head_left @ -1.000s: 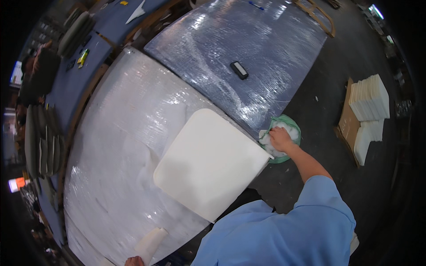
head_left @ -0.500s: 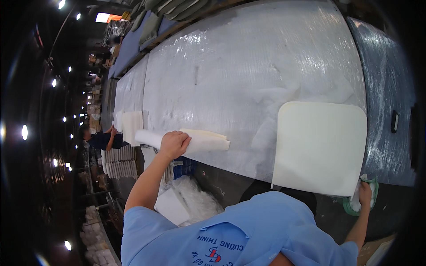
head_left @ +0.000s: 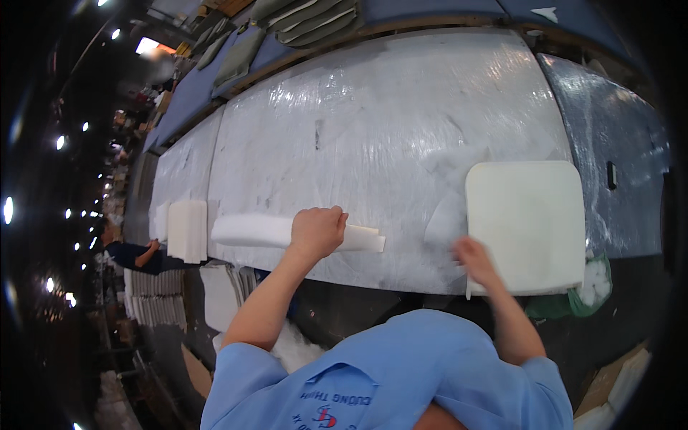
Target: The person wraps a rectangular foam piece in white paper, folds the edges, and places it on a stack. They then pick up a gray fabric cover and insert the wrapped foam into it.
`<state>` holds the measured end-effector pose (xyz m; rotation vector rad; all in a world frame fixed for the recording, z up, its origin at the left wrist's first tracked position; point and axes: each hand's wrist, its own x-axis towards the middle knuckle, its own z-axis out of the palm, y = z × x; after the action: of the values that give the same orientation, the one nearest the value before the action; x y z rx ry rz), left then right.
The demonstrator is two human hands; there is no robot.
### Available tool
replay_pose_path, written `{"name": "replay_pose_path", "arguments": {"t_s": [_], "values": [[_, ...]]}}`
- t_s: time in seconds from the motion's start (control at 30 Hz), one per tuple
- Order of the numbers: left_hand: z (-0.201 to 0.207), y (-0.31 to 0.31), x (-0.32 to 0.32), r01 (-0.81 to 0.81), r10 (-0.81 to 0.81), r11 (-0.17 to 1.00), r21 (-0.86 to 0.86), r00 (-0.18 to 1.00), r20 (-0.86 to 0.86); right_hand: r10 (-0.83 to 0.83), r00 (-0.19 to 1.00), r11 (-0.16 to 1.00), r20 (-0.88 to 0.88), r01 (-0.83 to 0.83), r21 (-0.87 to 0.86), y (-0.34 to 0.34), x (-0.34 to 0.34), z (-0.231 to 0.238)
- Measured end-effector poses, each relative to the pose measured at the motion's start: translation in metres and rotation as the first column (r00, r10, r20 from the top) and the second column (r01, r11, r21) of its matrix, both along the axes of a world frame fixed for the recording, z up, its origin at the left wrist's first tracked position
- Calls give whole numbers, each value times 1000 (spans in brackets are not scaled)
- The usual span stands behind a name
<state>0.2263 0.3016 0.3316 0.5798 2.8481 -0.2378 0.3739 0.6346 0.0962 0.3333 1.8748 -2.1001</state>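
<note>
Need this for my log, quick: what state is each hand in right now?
Left hand: closed on the long white padding.
Right hand: blurred, near the left edge of the cream panel; open or closed cannot be told.

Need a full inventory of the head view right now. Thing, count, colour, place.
wrapped tabletops: 2, pale, centre and left
wrapped table: 1, blue-grey, right
far tables: count unclear, blue, top
rounded panel: at least 1, white, right of centre
padding: count unclear, white, near table edge
bag: 1, green, right, white stuffing inside
small object: 1, black, on blue-grey table
panel stacks: at least 2, white, left
co-worker: 1, dark clothes, far left
cushions: several, grey-green, top
ceiling lights: many, white, left
left hand: 1, bare, at the padding
right hand: 1, bare, blurred, by panel's left edge
shirt: 1, light blue, bottom
</note>
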Motion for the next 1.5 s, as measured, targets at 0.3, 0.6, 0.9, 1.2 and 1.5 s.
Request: {"name": "replay_pose_path", "arguments": {"t_s": [0.3,0.6,0.9,1.2,1.5], "values": [[-14,-18,24,99,-84,987,126,990,-113,19,993,986,-120,1,167,-251,-103,64],[-2,-19,46,89,-86,991,103,996,-26,-322,946,942,38,324,-89,-232,-161,44],[0,-19,41,14,-14,998,53,1000,3,-527,801,850,-285,497,-175,-244,-42,26],[0,-16,48,61,-57,990,124,998,-36,256,941,946,-221,-291,-145,-226,-133,38],[-1,-19,52,10,-5,986,168,999,-32,361,904,895,-229,-405,-188,-211,-91,34]]}}
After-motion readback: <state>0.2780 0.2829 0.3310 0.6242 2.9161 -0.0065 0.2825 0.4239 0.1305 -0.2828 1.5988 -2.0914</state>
